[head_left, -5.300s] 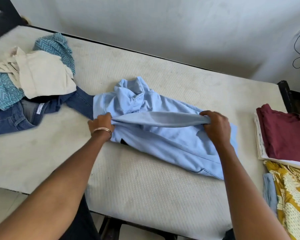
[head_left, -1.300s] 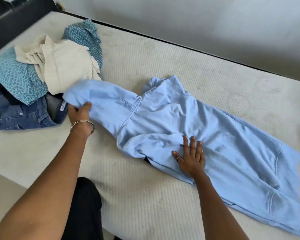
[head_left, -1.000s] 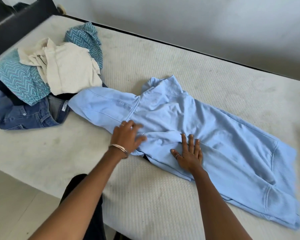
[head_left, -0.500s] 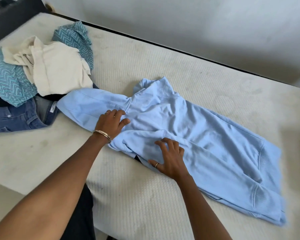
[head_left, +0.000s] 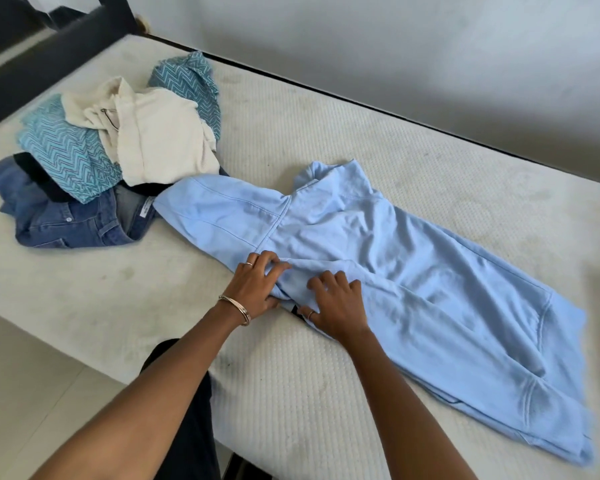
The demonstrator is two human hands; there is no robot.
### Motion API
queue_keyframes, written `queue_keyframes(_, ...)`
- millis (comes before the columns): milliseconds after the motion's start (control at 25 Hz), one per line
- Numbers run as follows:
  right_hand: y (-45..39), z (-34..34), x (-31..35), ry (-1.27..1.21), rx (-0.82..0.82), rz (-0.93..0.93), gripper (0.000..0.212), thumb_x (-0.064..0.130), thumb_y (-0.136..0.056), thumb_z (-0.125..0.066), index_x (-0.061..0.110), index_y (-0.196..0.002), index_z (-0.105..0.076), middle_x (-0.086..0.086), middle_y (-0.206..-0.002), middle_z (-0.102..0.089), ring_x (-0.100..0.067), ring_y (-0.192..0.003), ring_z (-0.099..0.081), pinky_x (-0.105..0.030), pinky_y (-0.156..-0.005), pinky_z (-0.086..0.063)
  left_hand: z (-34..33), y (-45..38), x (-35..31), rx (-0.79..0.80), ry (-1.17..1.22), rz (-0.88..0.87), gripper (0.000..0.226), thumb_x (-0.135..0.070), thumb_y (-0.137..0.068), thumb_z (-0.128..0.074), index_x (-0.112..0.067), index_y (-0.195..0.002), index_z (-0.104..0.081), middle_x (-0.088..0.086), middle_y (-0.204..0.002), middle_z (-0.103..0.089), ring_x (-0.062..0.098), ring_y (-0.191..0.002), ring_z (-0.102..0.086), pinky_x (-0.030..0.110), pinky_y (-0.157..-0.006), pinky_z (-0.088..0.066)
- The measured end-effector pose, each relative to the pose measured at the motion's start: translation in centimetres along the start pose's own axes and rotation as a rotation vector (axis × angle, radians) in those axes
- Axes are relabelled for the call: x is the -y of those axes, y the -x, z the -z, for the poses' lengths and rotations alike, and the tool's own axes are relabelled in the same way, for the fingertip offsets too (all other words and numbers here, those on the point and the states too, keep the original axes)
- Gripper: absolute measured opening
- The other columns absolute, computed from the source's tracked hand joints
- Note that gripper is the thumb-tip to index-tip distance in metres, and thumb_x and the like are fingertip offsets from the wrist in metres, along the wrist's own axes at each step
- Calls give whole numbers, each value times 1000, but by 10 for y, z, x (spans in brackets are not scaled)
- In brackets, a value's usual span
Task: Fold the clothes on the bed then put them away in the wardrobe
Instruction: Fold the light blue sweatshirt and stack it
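Note:
A light blue hoodie [head_left: 413, 271] lies spread diagonally on the white mattress [head_left: 326, 410], hood toward the left and hem toward the lower right. My left hand [head_left: 257, 289] pinches a bunched fold at the hoodie's near shoulder, thumb under the fabric and fingers on top. Right beside it, my right hand [head_left: 336, 306] sits on the folded-in sleeve with its fingers curled into the cloth. A small dark bit of fabric peeks out under the hoodie's edge between the two hands.
A loose pile lies at the left of the mattress: a teal zigzag cloth [head_left: 66, 157], a cream garment [head_left: 163, 136], blue jeans [head_left: 77, 220]. A dark bed frame [head_left: 49, 53] runs along the upper left, with a wall behind. The floor [head_left: 32, 375] lies at lower left.
My left hand let go of the hood and slid down-right to the near shoulder fold. My right hand went from lying flat to curling its fingers into the cloth.

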State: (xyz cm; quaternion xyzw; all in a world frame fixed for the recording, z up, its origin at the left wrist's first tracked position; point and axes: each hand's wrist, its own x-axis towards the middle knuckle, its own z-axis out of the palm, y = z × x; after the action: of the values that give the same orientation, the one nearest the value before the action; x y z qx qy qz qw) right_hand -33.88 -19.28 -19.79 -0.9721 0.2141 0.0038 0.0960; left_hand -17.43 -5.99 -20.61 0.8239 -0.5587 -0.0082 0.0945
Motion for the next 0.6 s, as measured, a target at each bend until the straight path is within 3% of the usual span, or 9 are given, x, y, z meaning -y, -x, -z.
queue_keyframes(80,-2,-5,15,-32,-30,-65,17,29,-69,-58,12,-73,-58,-6,-71,-56,-30,-61,-55,-35,-53,-34,1,4,1,32,137,81,95,-42,-48,-90,-25,-132,-48,9,-126,-46,31,-98,-51,41,-73,-50)
queue_keyframes(160,-9,4,18,-201,-170,-167,14,17,-73,-49,8,-73,-60,-9,-68,-59,-34,-57,-58,-36,-50,-38,6,2,1,56,237,147,97,-48,-52,-88,-28,-135,-42,10,-130,-44,32,-103,-53,45,-81,-49)
queue_keyframes(280,-18,35,5,-448,-333,-317,21,10,-90,-48,4,-100,-65,-13,-94,-69,-35,-82,-63,-37,-66,-46,12,-10,-4,71,274,280,74,-42,-64,-81,-28,-131,-52,2,-123,-57,27,-107,-59,42,-85,-46)
queue_keyframes(360,-13,48,2,-404,-372,-205,23,11,-93,-47,3,-105,-65,-12,-96,-69,-33,-84,-64,-34,-66,-45,16,-20,-10,-17,460,457,56,-44,-62,-72,-30,-116,-65,-4,-110,-66,22,-105,-62,42,-86,-48)
queue_keyframes(440,-10,50,-2,-377,-390,-140,24,13,-92,-45,4,-103,-65,-11,-92,-68,-32,-80,-63,-34,-64,-46,18,-25,-9,-24,620,477,60,-55,-51,-66,-31,-107,-68,-7,-100,-66,18,-98,-63,43,-85,-49)
queue_keyframes(600,1,32,-7,-313,-376,-30,22,24,-90,-56,9,-104,-63,-6,-89,-64,-27,-79,-61,-34,-58,-48,33,-27,8,260,736,348,71,-56,-42,-75,-37,-109,-62,-11,-99,-67,11,-93,-64,39,-86,-53)
